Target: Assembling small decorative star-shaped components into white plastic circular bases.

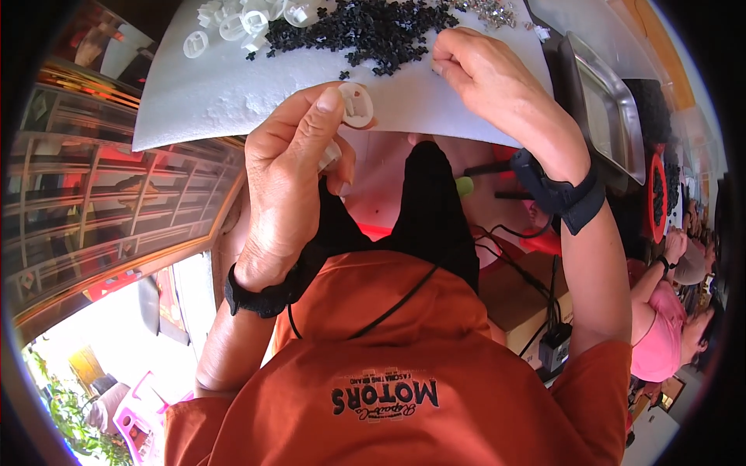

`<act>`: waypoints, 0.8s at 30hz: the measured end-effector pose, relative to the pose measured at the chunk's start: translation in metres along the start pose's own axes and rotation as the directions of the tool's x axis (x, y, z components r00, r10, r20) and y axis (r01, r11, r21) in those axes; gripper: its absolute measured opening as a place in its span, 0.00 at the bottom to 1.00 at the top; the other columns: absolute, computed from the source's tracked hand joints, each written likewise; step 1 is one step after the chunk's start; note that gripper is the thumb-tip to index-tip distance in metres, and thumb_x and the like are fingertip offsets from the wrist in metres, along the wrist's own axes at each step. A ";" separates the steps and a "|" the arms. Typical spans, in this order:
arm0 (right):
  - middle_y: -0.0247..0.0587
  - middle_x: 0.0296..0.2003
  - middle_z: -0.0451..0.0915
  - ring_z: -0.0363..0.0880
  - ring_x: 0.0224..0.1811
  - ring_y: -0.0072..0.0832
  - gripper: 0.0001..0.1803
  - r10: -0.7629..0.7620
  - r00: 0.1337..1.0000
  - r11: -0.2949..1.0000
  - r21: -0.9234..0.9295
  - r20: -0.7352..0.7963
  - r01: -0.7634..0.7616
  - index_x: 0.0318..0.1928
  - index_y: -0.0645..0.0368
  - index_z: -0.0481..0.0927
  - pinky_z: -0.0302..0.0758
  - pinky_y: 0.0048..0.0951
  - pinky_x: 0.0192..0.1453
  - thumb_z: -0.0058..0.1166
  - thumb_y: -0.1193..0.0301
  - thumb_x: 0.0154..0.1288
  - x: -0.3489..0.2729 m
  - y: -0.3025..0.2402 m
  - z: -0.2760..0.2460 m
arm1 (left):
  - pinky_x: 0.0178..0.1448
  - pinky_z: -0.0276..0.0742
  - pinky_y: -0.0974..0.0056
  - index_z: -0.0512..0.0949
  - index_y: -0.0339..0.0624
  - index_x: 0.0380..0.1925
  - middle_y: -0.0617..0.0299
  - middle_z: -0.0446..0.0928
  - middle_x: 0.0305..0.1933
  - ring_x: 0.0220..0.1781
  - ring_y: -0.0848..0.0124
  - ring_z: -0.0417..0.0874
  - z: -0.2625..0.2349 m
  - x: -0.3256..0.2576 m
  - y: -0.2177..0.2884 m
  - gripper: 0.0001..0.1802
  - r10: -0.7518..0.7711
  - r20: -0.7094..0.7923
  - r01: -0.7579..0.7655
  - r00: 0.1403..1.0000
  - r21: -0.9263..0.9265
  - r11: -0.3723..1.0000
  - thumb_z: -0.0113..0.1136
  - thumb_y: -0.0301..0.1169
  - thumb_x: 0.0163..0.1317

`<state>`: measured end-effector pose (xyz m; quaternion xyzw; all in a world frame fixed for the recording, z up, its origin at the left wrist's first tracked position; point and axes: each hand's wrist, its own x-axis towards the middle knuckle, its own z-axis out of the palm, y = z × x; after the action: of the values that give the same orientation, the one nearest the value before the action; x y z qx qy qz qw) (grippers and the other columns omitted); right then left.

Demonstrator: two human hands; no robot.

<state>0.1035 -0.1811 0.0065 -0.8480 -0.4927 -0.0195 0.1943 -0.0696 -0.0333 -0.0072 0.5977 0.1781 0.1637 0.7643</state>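
Note:
My left hand (pixel 289 147) pinches a small white plastic part (pixel 357 106), rounded with cut-outs in its face, between thumb and forefinger near the board's front edge. A second white piece (pixel 329 157) shows among its curled lower fingers. My right hand (pixel 488 71) is over the white foam board (pixel 210 105), its thumb and fingertips pressed together beside a heap of small black plastic pieces (pixel 373 35). Whatever those fingertips may hold is too small or hidden to make out. Several more white plastic parts (pixel 255 22) lie loose at the far left of the heap.
Small metal bits (pixel 493 11) lie at the board's far right. A steel tray (pixel 610 109) and a red-rimmed container of black pieces (pixel 657 194) stand to the right. Cables (pixel 536 283) hang by a cardboard box (pixel 517 299). Another person in pink (pixel 660 334) sits farther right.

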 end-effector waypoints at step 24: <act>0.45 0.30 0.75 0.76 0.33 0.44 0.06 -0.056 0.996 0.994 -0.101 -0.066 0.050 0.37 0.64 0.74 0.70 0.38 0.37 0.49 0.74 0.62 -0.014 -0.003 -0.003 | 0.20 0.59 0.74 0.77 0.35 0.36 0.58 0.79 0.31 0.17 0.79 0.69 0.026 0.037 0.011 0.18 0.017 0.172 -0.008 0.985 -0.051 0.999 0.49 0.41 0.68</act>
<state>0.0940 -0.1921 0.0070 -0.8421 -0.5065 -0.0783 0.1679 -0.0249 -0.0355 0.0063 0.5912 0.1036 0.1206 0.7907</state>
